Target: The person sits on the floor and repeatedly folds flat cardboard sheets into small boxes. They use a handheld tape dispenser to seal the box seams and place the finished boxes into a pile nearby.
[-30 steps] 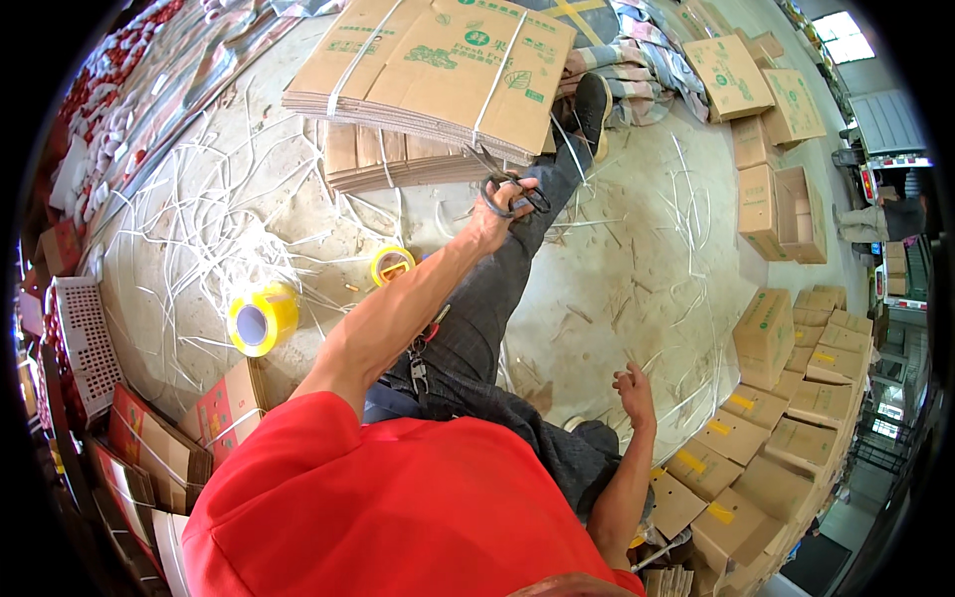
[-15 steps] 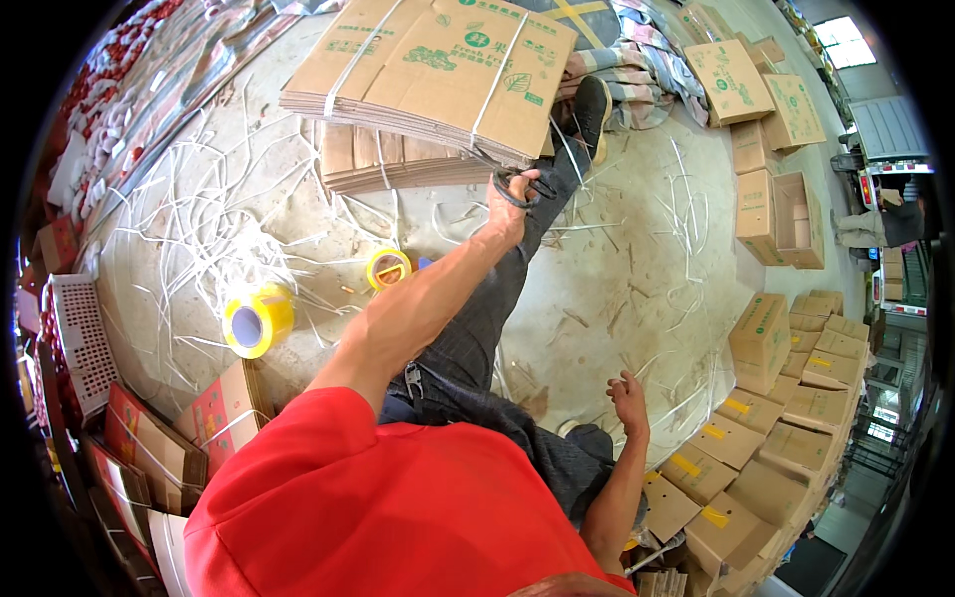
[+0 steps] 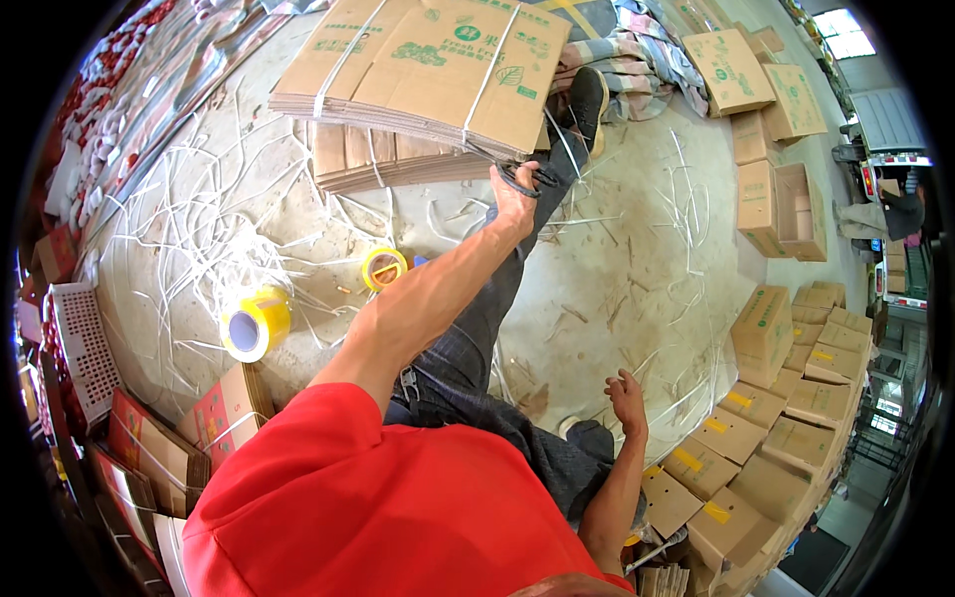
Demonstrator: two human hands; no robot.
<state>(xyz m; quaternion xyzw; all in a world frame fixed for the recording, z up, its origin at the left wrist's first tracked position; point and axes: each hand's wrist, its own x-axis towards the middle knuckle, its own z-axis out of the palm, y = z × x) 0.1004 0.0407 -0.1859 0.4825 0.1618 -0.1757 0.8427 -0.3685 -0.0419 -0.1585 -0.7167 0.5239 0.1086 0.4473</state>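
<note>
My left hand [image 3: 512, 204], on an outstretched arm, is closed round the handles of black scissors [image 3: 543, 177]. Their blades point at the near edge of a strapped bundle of flat cardboard boxes [image 3: 413, 75], close to the lower end of its right white strap [image 3: 491, 72]. Whether the blades touch that strap, I cannot tell. Beneath lies a second strapped cardboard bundle [image 3: 343, 159]. My right hand [image 3: 627, 400] hangs at the lower right, fingers loosely bent and apart, with nothing in it.
Loose white straps [image 3: 214, 214] tangle on the floor at left, beside a large yellow tape roll [image 3: 256, 323] and a smaller one [image 3: 383, 269]. My left leg [image 3: 477, 318] stretches alongside the bundles. Cardboard boxes [image 3: 761, 333] line the right; a white crate [image 3: 85, 343] stands far left.
My left hand and the scissors have shifted slightly right relative to the bundle. The whole view has moved a little. My right hand stays nearly still.
</note>
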